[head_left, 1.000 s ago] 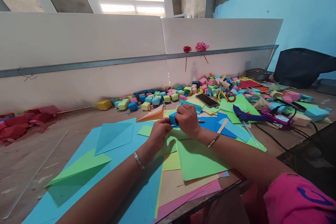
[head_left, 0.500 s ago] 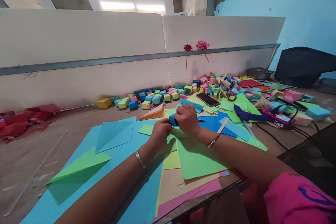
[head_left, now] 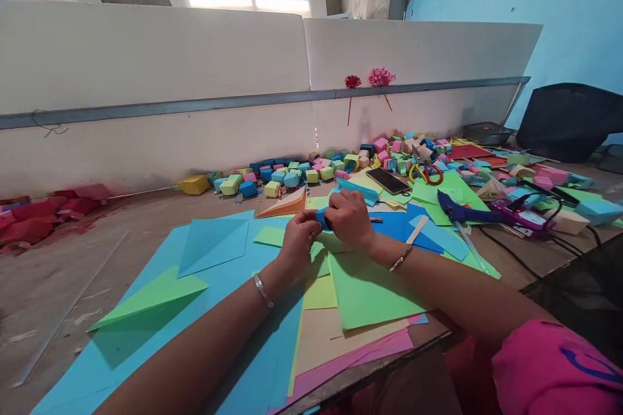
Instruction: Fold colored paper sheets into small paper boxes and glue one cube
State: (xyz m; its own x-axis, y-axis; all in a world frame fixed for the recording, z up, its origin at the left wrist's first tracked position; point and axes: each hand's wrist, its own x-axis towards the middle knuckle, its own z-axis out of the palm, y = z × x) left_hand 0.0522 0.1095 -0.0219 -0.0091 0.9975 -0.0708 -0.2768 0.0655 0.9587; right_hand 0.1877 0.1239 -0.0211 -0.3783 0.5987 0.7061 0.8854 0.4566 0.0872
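Observation:
A small blue folded paper piece is held between my two hands, over the layered sheets. My left hand pinches its left side with thumb and fingers. Curled around its right side is my right hand, whose fingers hide much of the piece. Under my hands lie green paper and a large light-blue sheet. Just beyond my right hand is a folded light-blue paper. A dark-blue sheet lies to its right.
Several small paper boxes line the white board. A phone, scissors and a purple glue gun with cables lie at the right. Red paper boxes sit far left. The table's front edge runs below my right arm.
The view has shifted slightly. My fingers have moved a little on the blue paper piece, and both hands still hold it in nearly the same place.

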